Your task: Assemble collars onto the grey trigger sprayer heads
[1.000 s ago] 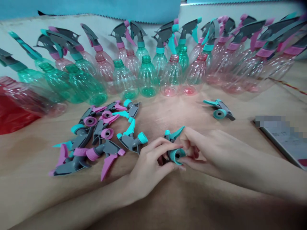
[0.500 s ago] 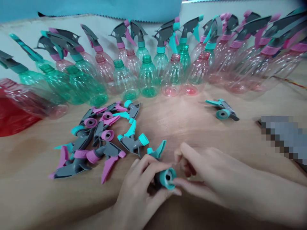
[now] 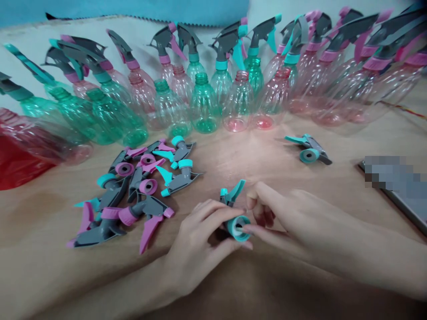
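My left hand [image 3: 196, 242] is closed around a grey spray trigger head [image 3: 230, 195] with a teal trigger. The open end of its teal collar [image 3: 246, 236] faces me, and a white ring shows inside. My right hand [image 3: 276, 211] has its fingers curled beside the collar. Its thumb tip presses into the collar's opening; whether a small part lies under the thumb is hidden. Left of my hands lies a pile of loose trigger heads [image 3: 143, 206] with pink or teal collars. The closest teal one [image 3: 182, 180] lies on its side.
Pink and green clear bottles [image 3: 206, 109] stand in rows along the back, several fitted with trigger heads. A single teal trigger head [image 3: 309, 151] lies to the right. A flat pixelated device [image 3: 393, 191] is at the right edge, a red bag [image 3: 20, 164] at the left.
Both hands and the held trigger head have shifted up and slightly right. My thumb sits deeper at the collar's opening. A teal trigger head in the pile has turned and moved up.
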The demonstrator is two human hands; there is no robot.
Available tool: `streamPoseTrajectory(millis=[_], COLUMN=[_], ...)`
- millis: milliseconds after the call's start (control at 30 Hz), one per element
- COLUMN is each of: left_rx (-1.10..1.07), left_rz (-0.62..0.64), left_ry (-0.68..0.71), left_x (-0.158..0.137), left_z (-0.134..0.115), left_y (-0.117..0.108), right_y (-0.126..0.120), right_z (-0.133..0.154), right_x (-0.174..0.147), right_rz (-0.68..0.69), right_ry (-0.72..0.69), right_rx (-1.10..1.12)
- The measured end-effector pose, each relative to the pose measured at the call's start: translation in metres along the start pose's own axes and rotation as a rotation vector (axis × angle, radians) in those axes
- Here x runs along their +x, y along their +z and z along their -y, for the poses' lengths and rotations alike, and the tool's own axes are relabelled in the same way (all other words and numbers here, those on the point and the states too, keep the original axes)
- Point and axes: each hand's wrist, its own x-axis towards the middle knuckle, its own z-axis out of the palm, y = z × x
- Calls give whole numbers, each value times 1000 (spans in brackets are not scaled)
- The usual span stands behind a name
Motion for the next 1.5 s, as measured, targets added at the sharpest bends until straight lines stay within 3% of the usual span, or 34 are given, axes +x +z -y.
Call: streamPoseTrajectory(millis=[167,433,833,1000,1233,1500], left_rx=[-44,-122,-97,-90,-71,-66], left_rz=[16,22,-18,-31,-84,-106], left_ry=[-73,-80,-17,-57,-11,-27], left_x=[3,6,10,10,8,6], left_z=[1,3,5,2,6,7], left_y=[2,5,6,7,7,6], right_y=[5,19,31,36,39,32], right_z=[5,0,-5,-5,1,3], right_x=[1,8,15,12,14,16], right_rz=[-38,-15,-79,-121,61,188], right_ry=[-13,247,409,354,476,463], right_rx=[22,353,641,660,1123,1201])
